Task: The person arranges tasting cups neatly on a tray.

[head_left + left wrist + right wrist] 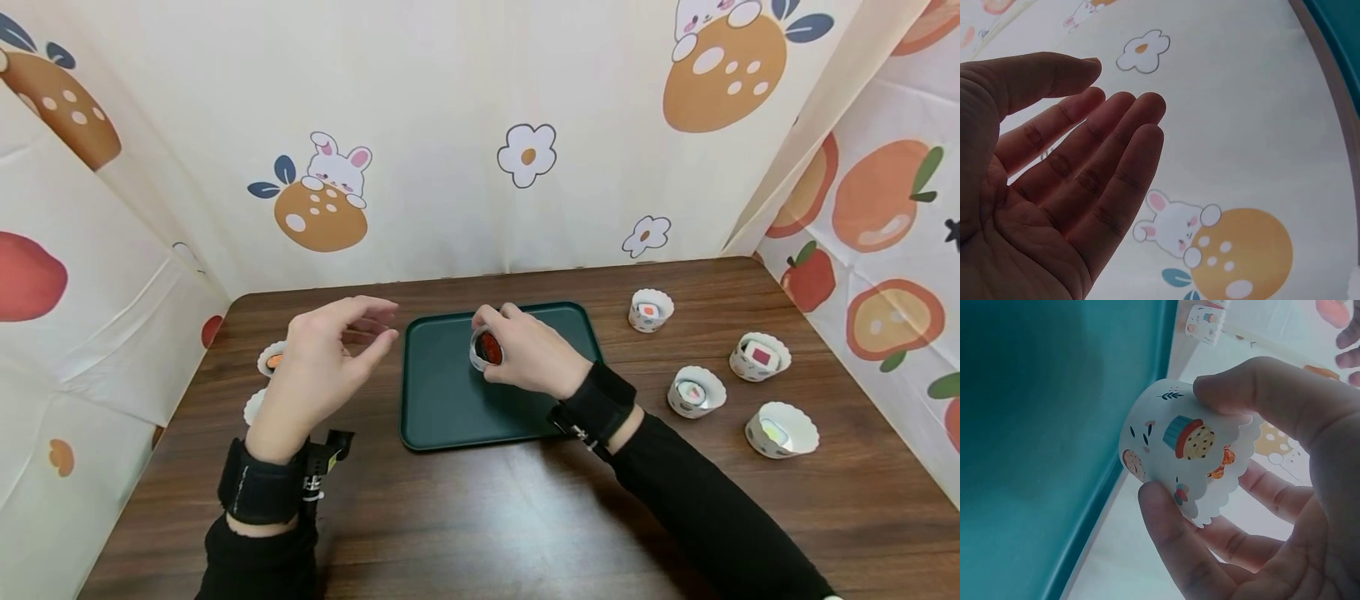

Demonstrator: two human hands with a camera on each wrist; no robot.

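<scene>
My right hand (534,350) holds a white paper cupcake cup (1154,447) between thumb and fingers, above the dark green tray (442,412). A dark piece with a red top (491,347), like roe sushi, shows inside the cup in the head view. The right wrist view shows cupcake prints on the cup's wall, its scalloped rim, and the cup tilted on its side. My left hand (318,358) hovers left of the tray with nothing in it. Its fingers are slightly bent and the thumb stands apart from them, as the left wrist view (1085,169) also shows.
To the tray's right stand paper cups with small sushi-like pieces: a back cup (651,311), a far right cup (760,357), a nearer cup (696,392) and a front cup (782,430). Left, two cups (267,360) are partly behind my left hand. Printed curtains surround the wooden table (450,533).
</scene>
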